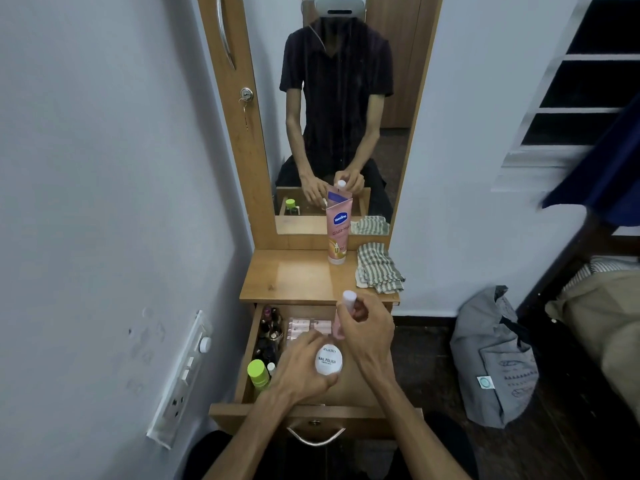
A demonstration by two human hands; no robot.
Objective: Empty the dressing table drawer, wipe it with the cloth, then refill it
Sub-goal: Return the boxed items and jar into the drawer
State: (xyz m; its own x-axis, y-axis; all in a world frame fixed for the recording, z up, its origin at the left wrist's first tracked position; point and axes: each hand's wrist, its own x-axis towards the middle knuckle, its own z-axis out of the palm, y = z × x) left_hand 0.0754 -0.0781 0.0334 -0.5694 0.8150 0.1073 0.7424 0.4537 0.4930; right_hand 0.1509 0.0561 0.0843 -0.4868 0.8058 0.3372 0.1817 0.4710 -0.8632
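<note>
The wooden drawer [313, 412] of the dressing table stands pulled out below the tabletop [298, 278]. My left hand [299, 367] grips a round white nail polish remover tub [329, 360] over the drawer. My right hand [367, 327] holds a pink bottle with a white cap [348, 299] upright above the drawer's back right. Inside the drawer lie several dark small bottles [270, 336], a green-capped bottle [258, 374] and pink packets [308, 327]. A striped green-and-white cloth [379, 268] lies crumpled on the tabletop's right. A pink Vaseline tube [339, 233] stands against the mirror.
The mirror [339, 109] reflects a person seated before the table. A wall switchboard [180, 375] is mounted at the left. A grey bag [495, 358] sits on the dark floor at the right, beside a bed edge [602, 313]. The drawer's metal handle [315, 436] faces me.
</note>
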